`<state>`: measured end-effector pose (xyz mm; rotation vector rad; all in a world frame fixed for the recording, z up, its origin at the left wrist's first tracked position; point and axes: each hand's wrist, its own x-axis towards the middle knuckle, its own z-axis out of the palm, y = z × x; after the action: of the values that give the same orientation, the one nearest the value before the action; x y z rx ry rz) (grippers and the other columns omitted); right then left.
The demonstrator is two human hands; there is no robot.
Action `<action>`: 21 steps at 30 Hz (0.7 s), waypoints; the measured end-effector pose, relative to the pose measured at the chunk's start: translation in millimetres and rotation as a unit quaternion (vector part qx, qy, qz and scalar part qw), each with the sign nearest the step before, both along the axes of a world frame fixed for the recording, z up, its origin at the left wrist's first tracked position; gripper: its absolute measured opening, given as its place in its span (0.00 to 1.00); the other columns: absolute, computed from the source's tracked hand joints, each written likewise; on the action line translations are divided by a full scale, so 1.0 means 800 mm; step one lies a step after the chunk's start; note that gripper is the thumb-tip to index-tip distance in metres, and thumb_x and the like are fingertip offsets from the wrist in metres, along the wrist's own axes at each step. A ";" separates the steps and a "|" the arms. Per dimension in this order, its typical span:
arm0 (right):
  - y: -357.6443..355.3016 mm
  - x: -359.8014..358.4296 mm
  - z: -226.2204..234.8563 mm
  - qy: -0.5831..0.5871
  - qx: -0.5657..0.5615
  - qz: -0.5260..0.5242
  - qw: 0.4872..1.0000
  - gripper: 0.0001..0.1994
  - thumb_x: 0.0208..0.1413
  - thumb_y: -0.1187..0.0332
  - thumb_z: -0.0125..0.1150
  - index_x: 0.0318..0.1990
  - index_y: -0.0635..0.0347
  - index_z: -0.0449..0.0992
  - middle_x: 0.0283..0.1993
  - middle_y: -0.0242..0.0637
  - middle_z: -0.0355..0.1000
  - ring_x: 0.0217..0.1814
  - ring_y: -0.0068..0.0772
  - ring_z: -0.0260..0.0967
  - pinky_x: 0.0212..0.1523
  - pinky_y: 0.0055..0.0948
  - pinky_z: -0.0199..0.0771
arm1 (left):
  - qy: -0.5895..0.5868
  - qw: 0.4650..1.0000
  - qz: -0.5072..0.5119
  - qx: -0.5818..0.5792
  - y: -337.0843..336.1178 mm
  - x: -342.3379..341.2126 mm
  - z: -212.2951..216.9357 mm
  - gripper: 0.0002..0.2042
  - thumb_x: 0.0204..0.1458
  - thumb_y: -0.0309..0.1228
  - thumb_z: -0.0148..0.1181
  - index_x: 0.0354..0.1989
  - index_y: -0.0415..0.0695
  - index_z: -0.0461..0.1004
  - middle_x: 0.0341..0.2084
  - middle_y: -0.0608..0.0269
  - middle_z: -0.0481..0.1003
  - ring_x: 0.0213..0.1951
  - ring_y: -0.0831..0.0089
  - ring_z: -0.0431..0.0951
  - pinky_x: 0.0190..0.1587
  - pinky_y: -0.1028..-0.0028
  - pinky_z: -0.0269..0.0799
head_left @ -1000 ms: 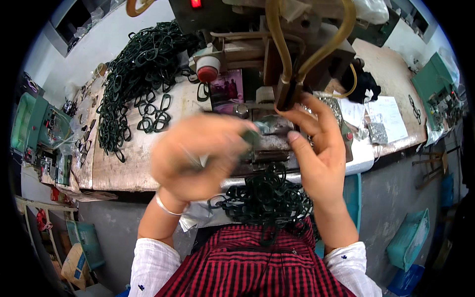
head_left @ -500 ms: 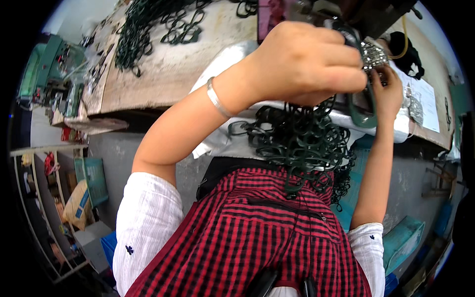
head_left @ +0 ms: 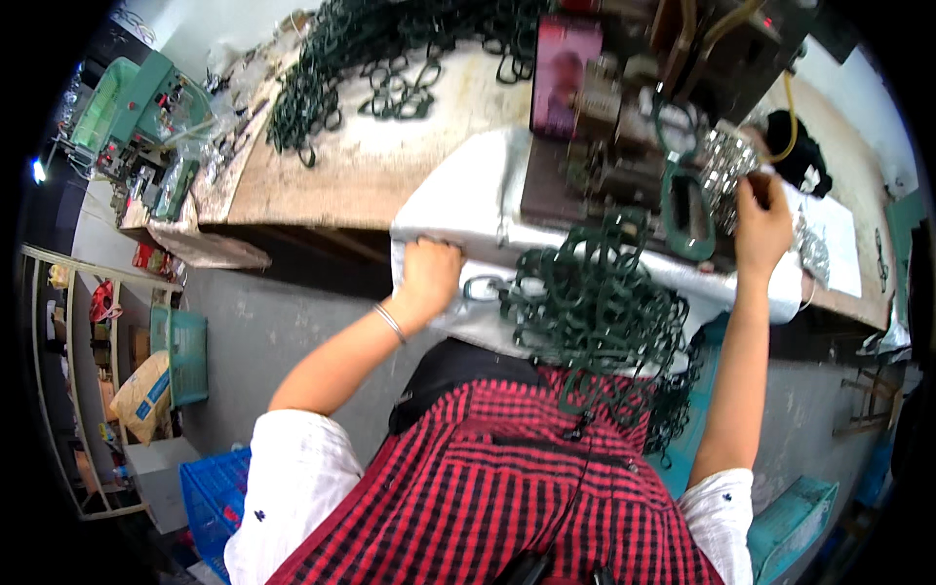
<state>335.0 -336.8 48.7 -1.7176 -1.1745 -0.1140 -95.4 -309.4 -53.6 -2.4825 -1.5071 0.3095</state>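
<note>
My left hand (head_left: 429,280) is closed at the left part of a white sheet (head_left: 463,185) draped over the table's edge. Its fingers are curled away, so what they hold, if anything, is hidden. A heap of dark green looped strips (head_left: 595,292) lies on the sheet over my lap, some loops hanging down. My right hand (head_left: 763,229) has its fingers bent together beside a pile of shiny silver metal pieces (head_left: 726,166); anything in the fingertips is too small to make out. Just left of it, a long dark green loop (head_left: 689,214) hangs at a dark machine (head_left: 624,180).
More green strips (head_left: 322,83) lie across the wooden table (head_left: 322,185). A pink-screened phone (head_left: 565,78) stands against the machine. Right of the silver pile are a paper sheet (head_left: 834,244) and a black cloth (head_left: 795,151). Crates and a shelf rack (head_left: 73,390) stand below.
My left hand has come down and left from in front of the machine to the white sheet, uncovering the machine and phone. My right hand stays by the silver pieces.
</note>
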 end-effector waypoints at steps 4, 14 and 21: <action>-0.005 -0.012 0.011 0.053 0.036 0.019 0.998 0.08 0.54 0.71 0.65 0.40 0.65 0.79 0.34 0.38 0.79 0.36 0.28 0.75 0.43 0.27 0.73 | -0.015 1.000 -0.021 0.013 0.006 0.012 -0.048 0.07 0.49 0.30 0.55 0.27 0.49 0.80 0.25 0.60 0.81 0.32 0.64 0.82 0.34 0.64 0.70; -0.042 -0.044 0.055 0.214 0.025 0.093 0.972 0.06 0.54 0.76 0.65 0.38 0.66 0.81 0.37 0.33 0.79 0.39 0.22 0.72 0.46 0.22 0.71 | -0.198 0.856 -0.113 -0.465 -0.009 0.043 0.079 0.12 0.57 0.30 0.50 0.45 0.35 0.72 0.34 0.48 0.81 0.37 0.56 0.82 0.38 0.58 0.77; 0.042 -0.106 0.117 0.331 0.085 0.262 0.903 0.17 0.52 0.80 0.63 0.49 0.68 0.70 0.40 0.38 0.77 0.44 0.23 0.74 0.49 0.22 0.70 | -0.737 0.531 -0.240 -0.341 0.019 0.120 0.270 0.04 0.64 0.22 0.44 0.38 0.37 0.67 0.34 0.55 0.74 0.31 0.73 0.74 0.38 0.73 0.74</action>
<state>250.0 -302.8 142.7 -1.0913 -1.0177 0.6349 0.5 -294.1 162.6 -3.7074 -0.6212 -2.2581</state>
